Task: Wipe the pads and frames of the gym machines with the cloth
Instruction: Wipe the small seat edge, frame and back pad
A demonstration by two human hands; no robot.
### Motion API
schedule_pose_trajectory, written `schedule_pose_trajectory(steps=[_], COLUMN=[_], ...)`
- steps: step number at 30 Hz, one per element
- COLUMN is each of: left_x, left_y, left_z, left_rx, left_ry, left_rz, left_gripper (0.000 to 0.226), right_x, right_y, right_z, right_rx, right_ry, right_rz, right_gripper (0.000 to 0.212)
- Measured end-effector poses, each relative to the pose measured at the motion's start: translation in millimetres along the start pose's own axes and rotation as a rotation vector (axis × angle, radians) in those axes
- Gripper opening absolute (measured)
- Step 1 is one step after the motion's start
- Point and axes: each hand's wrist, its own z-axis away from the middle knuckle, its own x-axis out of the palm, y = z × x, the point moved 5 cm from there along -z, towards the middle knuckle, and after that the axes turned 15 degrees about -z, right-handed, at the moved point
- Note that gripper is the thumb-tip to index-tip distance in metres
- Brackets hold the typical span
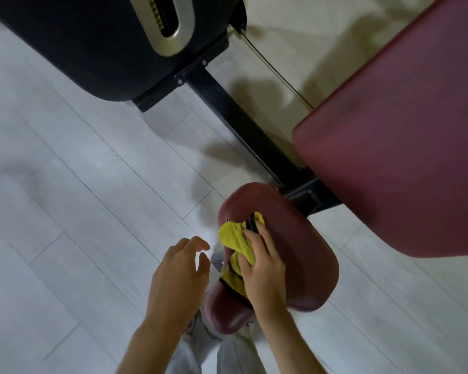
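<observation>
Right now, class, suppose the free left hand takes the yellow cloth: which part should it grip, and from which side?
Probably the bunched fold of the yellow cloth sticking out left of the right hand on the small maroon pad. Come from the pad's left edge, where the left hand hovers open; the right hand covers the rest.

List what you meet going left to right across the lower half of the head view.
In order: left hand → yellow cloth → right hand, which grips the cloth → large maroon pad. The small maroon pad under the cloth is left out: it overlaps them.
</observation>
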Motion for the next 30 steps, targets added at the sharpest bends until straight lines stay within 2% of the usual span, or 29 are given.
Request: schedule_pose_trajectory(steps=[5, 9, 15, 17, 20, 22, 25, 28, 30], left_x=[6.5, 15.8, 13.4, 13.1, 19.4, 24.1, 25.8, 30.3, 31.5], left_y=[12.3, 20.4, 24.6, 26.5, 32.6, 35.5, 39.3, 38.6, 38.6], left_z=[-4.2, -6.0, -1.5, -0.6, 4.2, 8.1, 12.2, 11.8, 12.0], left_rx=[0.026, 0.055, 0.082, 0.073, 0.087, 0.082, 0.058, 0.044, 0.049], left_ry=[-0.004, 0.002, -0.002, 0.003, -0.017, -0.032, -0.025, -0.039, -0.061], left_rz=[-0.021, -0.045, -0.082, -0.082, -0.136, -0.145, -0.117, -0.125, -0.112], left_gripper=[0.019, 0.018, 0.018, 0.017, 0.017, 0.02, 0.025, 0.024, 0.024], right_x=[-11.6, -24.6, -58.4, -90.1, -131.0, -135.5, -108.7, -47.6, -14.8], right_y=[25.9, 37.7, 56.9, 82.3, 118.2, 119.9, 85.8, 38.3, 17.9], right_z=[-66.5, -118.1, -66.5, -31.1, 13.3, 14.4, -34.7, -95.6, -111.2], right_rx=[-0.088, 0.036, 0.1, 0.242, 0.561, 0.629, 0.5, 0.213, 0.09], right_ry=[-0.058, 0.102, 0.254, 0.334, 0.482, 0.501, 0.427, 0.259, 0.143], right_rz=[0.156, 0.068, 0.074, 0.098, 0.052, 0.001, -0.033, 0.033, 0.104], right_gripper=[0.051, 0.041, 0.039, 0.038, 0.026, 0.019, 0.017, 0.029, 0.035])
